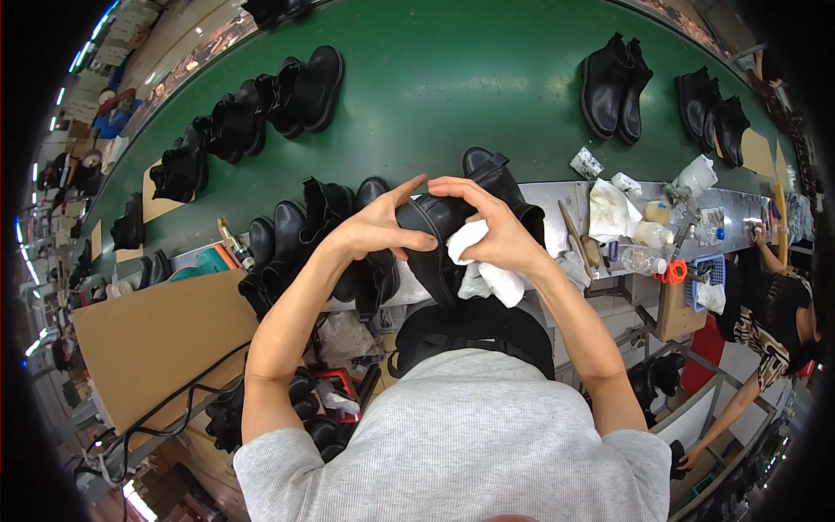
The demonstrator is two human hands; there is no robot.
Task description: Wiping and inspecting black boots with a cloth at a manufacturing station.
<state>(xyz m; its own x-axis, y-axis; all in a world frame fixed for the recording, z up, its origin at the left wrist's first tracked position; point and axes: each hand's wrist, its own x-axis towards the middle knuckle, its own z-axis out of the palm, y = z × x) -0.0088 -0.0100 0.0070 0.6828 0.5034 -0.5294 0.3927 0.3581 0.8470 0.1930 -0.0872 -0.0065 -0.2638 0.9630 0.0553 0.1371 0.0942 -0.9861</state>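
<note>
Green conveyor belt (452,87) carries black boot pairs at eleven and one o'clock. At centre, the left hand (374,228) grips a black boot (435,235); the right hand (496,235) presses a white cloth (487,274) against it, seemingly mid-wipe. Turning the boot likely exposes uncleaned leather.

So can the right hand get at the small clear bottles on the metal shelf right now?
Probably not right away: the right hand is busy pressing a white cloth against the black boot. The bottles sit unblocked to its right.
</note>
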